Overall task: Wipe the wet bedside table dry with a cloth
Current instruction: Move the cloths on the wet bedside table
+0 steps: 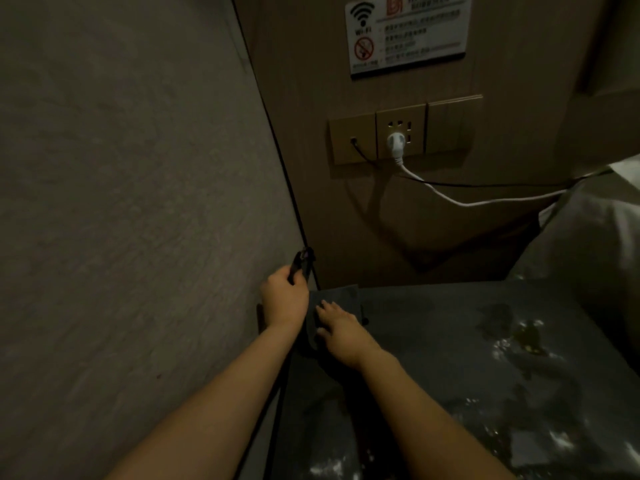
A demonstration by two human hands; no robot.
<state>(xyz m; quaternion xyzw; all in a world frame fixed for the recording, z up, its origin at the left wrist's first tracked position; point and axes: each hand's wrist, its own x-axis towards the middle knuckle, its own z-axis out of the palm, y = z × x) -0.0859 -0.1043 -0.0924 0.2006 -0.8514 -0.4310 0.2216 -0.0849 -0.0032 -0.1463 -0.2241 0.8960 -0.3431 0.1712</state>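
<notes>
Head view: right hand (341, 332) pressed flat on the cloth (334, 299) at the far left corner of the bedside table (433, 341), with the wet patch off to its right.

Fingers spread, palm down, that hand held the dark cloth against the tabletop; the water (526, 341) glistened toward the right and near edges, so the wiping stroke probably had to run rightward and toward the person. The left hand (285, 299) was clenched round a small dark object (301, 263) by the wall (138, 202); what it was could not be made out. Dim light blurred the cloth's edges and the puddle's extent.
</notes>
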